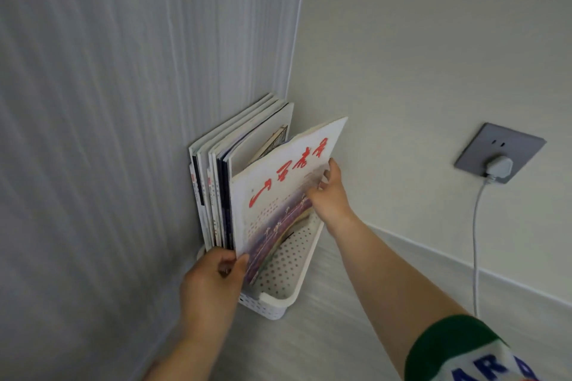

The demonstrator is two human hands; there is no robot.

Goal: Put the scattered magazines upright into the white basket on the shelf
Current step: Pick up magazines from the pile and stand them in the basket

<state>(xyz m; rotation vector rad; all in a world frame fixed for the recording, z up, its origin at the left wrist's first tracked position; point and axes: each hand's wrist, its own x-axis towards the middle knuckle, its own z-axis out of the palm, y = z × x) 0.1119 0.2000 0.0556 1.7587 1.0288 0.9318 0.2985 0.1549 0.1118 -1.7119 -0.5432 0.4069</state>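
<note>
1. Grey wall socket point(499, 151) sits on the pale right-hand wall point(433, 55).
2. A light grey plug adapter point(497, 167) is pushed into it.
3. Its cable point(476, 244) drops straight down the wall.
4. Ribbed grey panel point(108, 86) fills the left side.

You see a white perforated plastic basket point(288, 260), a paper magazine point(278, 188) with a faintly glossy cover, a matt grey socket plate point(495, 145), and a smooth pale shelf point(340, 343).
</note>
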